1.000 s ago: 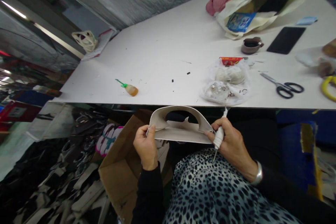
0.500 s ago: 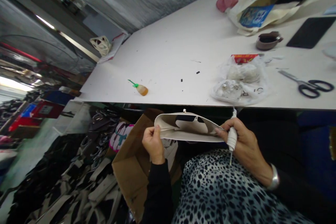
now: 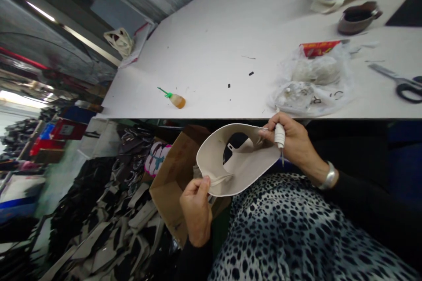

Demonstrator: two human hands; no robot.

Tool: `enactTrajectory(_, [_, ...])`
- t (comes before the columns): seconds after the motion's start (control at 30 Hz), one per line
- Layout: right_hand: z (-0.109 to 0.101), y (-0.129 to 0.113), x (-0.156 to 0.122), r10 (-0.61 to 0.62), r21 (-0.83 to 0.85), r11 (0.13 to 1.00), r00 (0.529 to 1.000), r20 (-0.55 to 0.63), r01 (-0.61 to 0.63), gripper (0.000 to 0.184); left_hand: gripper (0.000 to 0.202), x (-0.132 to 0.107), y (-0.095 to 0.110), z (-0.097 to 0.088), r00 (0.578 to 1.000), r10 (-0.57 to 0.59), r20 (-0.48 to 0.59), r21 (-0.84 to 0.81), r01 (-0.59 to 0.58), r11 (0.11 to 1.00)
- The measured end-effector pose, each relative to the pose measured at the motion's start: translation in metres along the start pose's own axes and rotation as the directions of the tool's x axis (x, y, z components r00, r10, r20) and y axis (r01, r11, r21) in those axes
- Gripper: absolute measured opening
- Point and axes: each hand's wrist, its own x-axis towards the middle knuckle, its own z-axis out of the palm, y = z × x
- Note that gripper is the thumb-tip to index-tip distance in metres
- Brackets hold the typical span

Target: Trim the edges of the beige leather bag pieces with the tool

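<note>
Piece (image 3: 252, 164), pale and open-mouthed, spans between both hands on the near side of the table (image 3: 204, 52), close to its edge. Left hand (image 3: 197, 210) pinches one end, thumb against fingers; right hand (image 3: 293, 142) pinches the opposite end and also grips a white-wrapped tool (image 3: 280, 135), metal tip downward. Bag (image 3: 318, 74) sits just beyond the right grip, bottle (image 3: 177, 101) beyond the left, a broad span of tabletop between. Box (image 3: 166, 189) stands beside the left grip.
</note>
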Motion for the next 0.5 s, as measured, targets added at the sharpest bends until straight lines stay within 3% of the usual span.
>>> enactTrajectory(0.13, [0.008, -0.004, 0.015, -0.062, 0.023, 0.998, 0.997, 0.034, 0.062, 0.03, 0.042, 0.003, -0.007, -0.022, 0.972, 0.082, 0.22, 0.292, -0.146, 0.945])
enactTrajectory(0.2, [0.009, -0.006, 0.02, -0.085, 0.032, 0.996, 0.995, 0.051, 0.083, 0.032, 0.046, 0.013, 0.006, -0.038, 0.906, 0.076, 0.416, 0.35, -0.237, 0.906])
enactTrajectory(0.23, [0.01, -0.007, 0.021, -0.086, 0.031, 0.996, 0.995, 0.058, 0.084, 0.033, 0.044, 0.019, 0.016, -0.046, 0.836, 0.041, 0.547, 0.347, -0.271, 0.898])
enactTrajectory(0.27, [0.01, -0.007, 0.021, -0.083, 0.028, 0.996, 0.995, 0.06, 0.081, 0.034, 0.039, 0.027, 0.027, -0.054, 0.722, -0.016, 0.691, 0.321, -0.288, 0.902])
enactTrajectory(0.3, [0.01, -0.008, 0.021, -0.077, 0.024, 0.997, 0.995, 0.062, 0.076, 0.035, 0.032, 0.034, 0.039, -0.061, 0.577, -0.063, 0.814, 0.278, -0.293, 0.915])
enactTrajectory(0.33, [0.009, -0.007, 0.021, -0.072, 0.025, 0.997, 0.995, 0.066, 0.07, 0.035, 0.025, 0.042, 0.051, -0.066, 0.453, -0.068, 0.889, 0.222, -0.296, 0.929])
enactTrajectory(0.37, [0.009, -0.007, 0.019, -0.067, 0.033, 0.997, 0.995, 0.074, 0.065, 0.036, 0.022, 0.05, 0.062, -0.068, 0.389, -0.02, 0.921, 0.144, -0.292, 0.945])
enactTrajectory(0.4, [0.009, -0.007, 0.018, -0.064, 0.047, 0.997, 0.994, 0.086, 0.06, 0.036, 0.023, 0.059, 0.072, -0.067, 0.372, 0.055, 0.927, 0.059, -0.289, 0.955])
enactTrajectory(0.43, [0.01, -0.007, 0.016, -0.062, 0.063, 0.996, 0.993, 0.098, 0.056, 0.036, 0.024, 0.067, 0.08, -0.061, 0.418, 0.157, 0.895, -0.028, -0.298, 0.954])
enactTrajectory(0.5, [0.011, -0.008, 0.012, -0.066, 0.088, 0.995, 0.99, 0.123, 0.055, 0.036, 0.024, 0.085, 0.093, -0.037, 0.597, 0.339, 0.727, -0.134, -0.362, 0.923])
